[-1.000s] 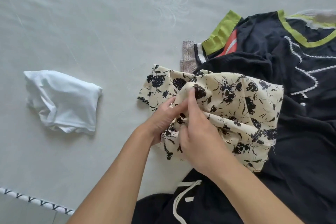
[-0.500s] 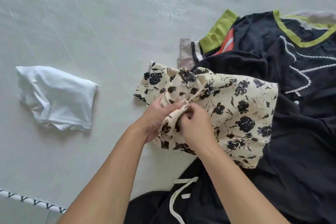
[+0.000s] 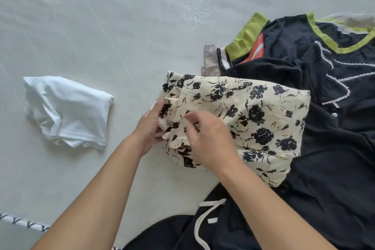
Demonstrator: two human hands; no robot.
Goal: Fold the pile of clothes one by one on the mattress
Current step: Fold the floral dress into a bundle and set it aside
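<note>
Gripping the floral cloth [image 3: 253, 119] at its left edge, the left hand [image 3: 151, 126] pinches the folds; the right hand [image 3: 209, 138] lies on top, blurred, grip unclear; the cloth rests partly on the dark pile [image 3: 334, 148], on the mattress [image 3: 101, 26]; a white bundle [image 3: 69, 109] lies well apart.
</note>
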